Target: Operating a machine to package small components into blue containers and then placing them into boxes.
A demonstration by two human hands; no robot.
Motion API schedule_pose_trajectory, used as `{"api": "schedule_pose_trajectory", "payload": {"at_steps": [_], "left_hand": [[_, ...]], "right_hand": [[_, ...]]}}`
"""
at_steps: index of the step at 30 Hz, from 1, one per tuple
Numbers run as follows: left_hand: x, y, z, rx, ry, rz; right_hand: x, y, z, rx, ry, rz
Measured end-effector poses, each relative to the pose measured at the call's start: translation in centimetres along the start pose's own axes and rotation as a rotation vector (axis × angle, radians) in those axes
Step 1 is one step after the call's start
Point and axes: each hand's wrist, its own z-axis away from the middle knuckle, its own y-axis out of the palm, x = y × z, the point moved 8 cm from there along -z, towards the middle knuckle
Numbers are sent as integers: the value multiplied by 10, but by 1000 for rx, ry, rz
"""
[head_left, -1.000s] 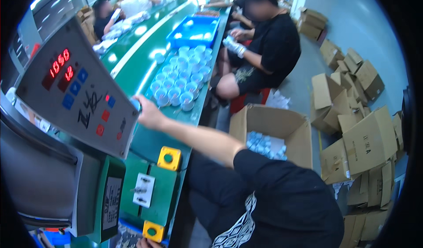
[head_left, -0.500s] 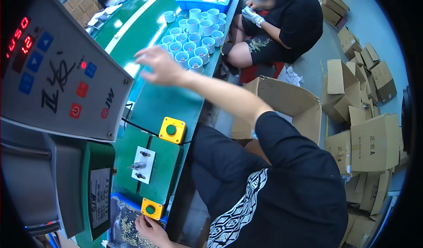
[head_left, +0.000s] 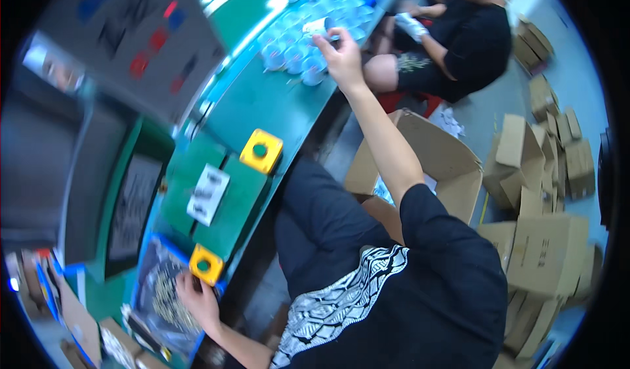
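Observation:
My right hand (head_left: 342,57) reaches to the far end of the green bench, its fingers closed on a small white cylindrical cup (head_left: 317,26). That cup is tilted, just over a cluster of similar pale cups (head_left: 293,55), all blurred. Near the bench's front edge, my left hand (head_left: 198,303) is beside a yellow button box (head_left: 207,264) with a green button. Its fingers are curled, and what they hold, if anything, cannot be made out. Under and beside that hand is a blue tray (head_left: 146,264) of small metal pieces (head_left: 167,297).
A white fixture plate (head_left: 209,194) sits on the green bench between two yellow button boxes, the farther one (head_left: 261,151) included. A grey machine (head_left: 147,34) looms at left. A gloved co-worker (head_left: 469,44) sits far right. An open carton (head_left: 446,152) stands beside my right arm.
My right hand has moved right and farther away to the cups, and now grips one. My left hand has shifted slightly over the metal pieces. The whole view has turned.

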Motion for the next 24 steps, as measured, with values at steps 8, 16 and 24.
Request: {"api": "schedule_pose_trajectory", "payload": {"at_steps": [8,16,24], "left_hand": [[-13,9,-12,80,-41,89],[-24,3,-11,20,-34,124],[-12,-3,-12,-64,-108,185]], "right_hand": [[116,153,205,465,-463,-303],[125,187,220,432,-572,-36],[142,187,226,381,-815,-5]]}}
